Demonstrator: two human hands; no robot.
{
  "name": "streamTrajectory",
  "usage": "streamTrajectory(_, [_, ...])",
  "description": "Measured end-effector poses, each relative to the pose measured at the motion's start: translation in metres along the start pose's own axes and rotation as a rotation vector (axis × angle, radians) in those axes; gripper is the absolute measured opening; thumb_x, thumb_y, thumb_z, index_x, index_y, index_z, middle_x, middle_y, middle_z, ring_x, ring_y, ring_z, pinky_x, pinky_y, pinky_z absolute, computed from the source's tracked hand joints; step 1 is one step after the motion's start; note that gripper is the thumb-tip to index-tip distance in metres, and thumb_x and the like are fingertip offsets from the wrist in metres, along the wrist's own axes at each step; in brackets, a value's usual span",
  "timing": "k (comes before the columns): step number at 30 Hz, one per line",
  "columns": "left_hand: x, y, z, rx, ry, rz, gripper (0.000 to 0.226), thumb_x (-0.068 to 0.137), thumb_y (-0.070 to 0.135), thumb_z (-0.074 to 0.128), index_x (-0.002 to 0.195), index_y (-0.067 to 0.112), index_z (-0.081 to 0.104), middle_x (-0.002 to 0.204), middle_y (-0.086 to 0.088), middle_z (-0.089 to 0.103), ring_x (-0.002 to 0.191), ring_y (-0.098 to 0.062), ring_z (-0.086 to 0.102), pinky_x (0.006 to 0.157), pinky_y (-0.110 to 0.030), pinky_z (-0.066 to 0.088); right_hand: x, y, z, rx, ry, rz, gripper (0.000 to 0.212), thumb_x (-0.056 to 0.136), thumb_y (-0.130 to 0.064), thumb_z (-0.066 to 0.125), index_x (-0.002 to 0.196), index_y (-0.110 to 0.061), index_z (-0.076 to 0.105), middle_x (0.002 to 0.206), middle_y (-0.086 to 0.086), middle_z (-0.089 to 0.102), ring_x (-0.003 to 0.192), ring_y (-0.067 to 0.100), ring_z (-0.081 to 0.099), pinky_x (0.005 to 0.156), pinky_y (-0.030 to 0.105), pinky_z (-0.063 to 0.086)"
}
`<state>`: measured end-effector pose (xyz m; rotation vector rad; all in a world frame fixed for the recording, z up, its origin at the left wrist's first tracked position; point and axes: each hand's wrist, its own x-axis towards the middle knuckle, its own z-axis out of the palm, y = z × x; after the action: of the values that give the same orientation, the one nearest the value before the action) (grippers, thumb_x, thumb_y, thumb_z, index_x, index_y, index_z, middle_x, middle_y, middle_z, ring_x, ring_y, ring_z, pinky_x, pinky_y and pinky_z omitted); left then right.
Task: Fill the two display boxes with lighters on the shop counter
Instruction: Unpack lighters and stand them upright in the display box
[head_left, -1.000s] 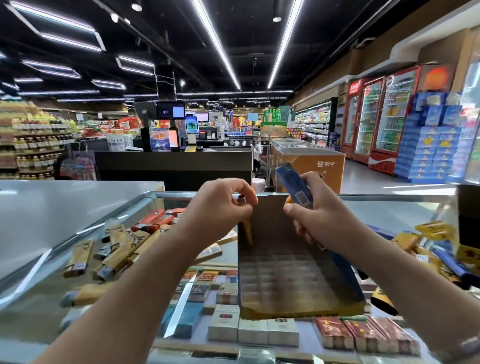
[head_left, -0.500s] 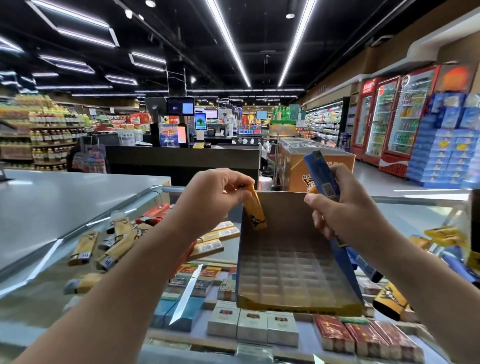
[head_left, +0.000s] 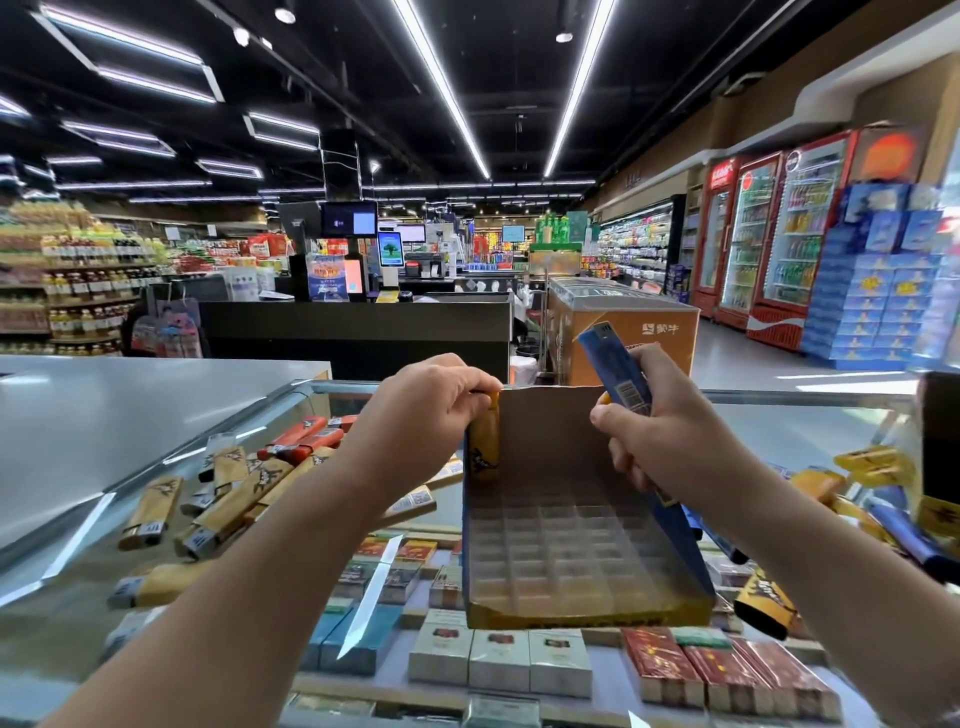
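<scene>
Inside display box (head_left: 566, 545), yellow lighter (head_left: 484, 447) stands upright.

The orange freezer chest (head_left: 631, 332) at centre right bears the white characters 蒙牛; other labels are too blurred to read.

Both forearms raised forward; left grip (head_left: 431, 415) curled closed, knuckles up; right grip (head_left: 670, 441) clenched, thumb leftward.

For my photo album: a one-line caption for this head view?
Left hand sets a yellow lighter into the display box; right hand holds a blue one.
</scene>
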<state>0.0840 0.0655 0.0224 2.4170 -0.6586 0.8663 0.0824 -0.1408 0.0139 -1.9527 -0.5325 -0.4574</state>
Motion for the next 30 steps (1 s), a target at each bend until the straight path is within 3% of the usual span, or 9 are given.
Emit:
streamTrajectory(4, [-0.001,0.001,0.001,0.02,-0.009,0.022,0.022,0.091,0.011,0.054,0.108,0.013,0.068,0.092,0.005,0.057,0.083,-0.011,0.057,0.073,-0.026,0.052,0.0,-0.001,0.0,0.005,-0.004,0.012,0.022,0.09,-0.011,0.053,0.09,-0.028,0.04,0.067,0.011,0.051,0.035,0.003,0.046,0.037,0.015,0.037])
streamTrajectory(7, [0.001,0.003,0.002,0.075,0.004,0.031,0.02,0.089,0.013,0.058,0.106,0.012,0.069,0.094,0.007,0.051,0.082,-0.008,0.053,0.068,-0.015,0.047,-0.001,-0.003,0.001,0.001,-0.007,0.017,0.022,0.09,-0.01,0.053,0.09,-0.028,0.039,0.069,0.011,0.05,0.035,0.003,0.046,0.036,0.014,0.037])
streamTrajectory(13, [0.001,0.0,0.005,-0.107,0.023,-0.1,0.016,0.086,0.002,0.058,0.091,0.013,0.07,0.092,0.001,0.06,0.081,-0.015,0.062,0.072,-0.031,0.056,-0.003,-0.006,0.001,0.027,-0.034,0.06,0.021,0.091,-0.009,0.053,0.097,-0.025,0.04,0.071,0.013,0.051,0.037,0.004,0.047,0.037,0.017,0.038])
streamTrajectory(16, [0.003,-0.003,0.004,-0.299,-0.058,-0.181,0.018,0.087,0.004,0.059,0.083,0.02,0.066,0.094,0.005,0.058,0.085,-0.014,0.064,0.073,-0.026,0.056,-0.003,-0.009,-0.001,0.226,-0.074,0.131,0.025,0.084,0.003,0.051,0.1,-0.015,0.044,0.07,0.017,0.055,0.043,0.016,0.05,0.036,0.023,0.04])
streamTrajectory(19, [0.004,-0.002,0.006,-0.468,-0.159,-0.219,0.021,0.087,0.004,0.059,0.085,0.024,0.065,0.097,0.007,0.055,0.091,-0.012,0.063,0.077,-0.019,0.054,-0.002,-0.013,-0.006,0.554,-0.146,0.201,0.045,0.061,0.008,0.051,0.103,-0.008,0.046,0.075,0.014,0.063,0.046,0.018,0.052,0.037,0.022,0.04])
streamTrajectory(22, [0.001,0.003,0.01,-0.379,-0.18,-0.178,0.021,0.086,0.015,0.062,0.099,0.031,0.059,0.107,0.014,0.051,0.1,-0.005,0.055,0.079,-0.012,0.049,-0.002,-0.013,-0.008,0.703,-0.246,0.229,0.062,0.052,0.008,0.047,0.11,-0.011,0.047,0.08,0.016,0.067,0.05,0.017,0.053,0.038,0.022,0.042])
streamTrajectory(24, [-0.001,0.011,0.011,-0.37,-0.139,-0.127,0.024,0.082,0.032,0.065,0.104,0.037,0.056,0.112,0.018,0.05,0.105,0.0,0.05,0.078,-0.008,0.045,-0.003,-0.013,-0.007,0.743,-0.299,0.231,0.059,0.053,0.009,0.045,0.109,-0.01,0.045,0.078,0.018,0.066,0.048,0.017,0.053,0.037,0.021,0.042])
streamTrajectory(27, [-0.002,0.026,0.008,-0.479,-0.06,-0.053,0.016,0.077,0.039,0.064,0.093,0.042,0.063,0.1,0.023,0.055,0.101,0.002,0.054,0.085,-0.02,0.046,-0.003,-0.015,-0.005,0.758,-0.352,0.222,0.046,0.055,0.008,0.044,0.097,-0.009,0.043,0.073,0.019,0.064,0.042,0.016,0.053,0.035,0.02,0.041])
streamTrajectory(30, [-0.003,0.034,0.004,-0.602,-0.128,-0.035,0.02,0.072,0.041,0.06,0.091,0.038,0.068,0.094,0.018,0.058,0.092,-0.002,0.06,0.078,-0.023,0.051,-0.004,-0.016,-0.004,0.765,-0.413,0.229,0.04,0.056,0.005,0.043,0.094,-0.008,0.042,0.073,0.025,0.057,0.036,0.018,0.051,0.034,0.019,0.041])
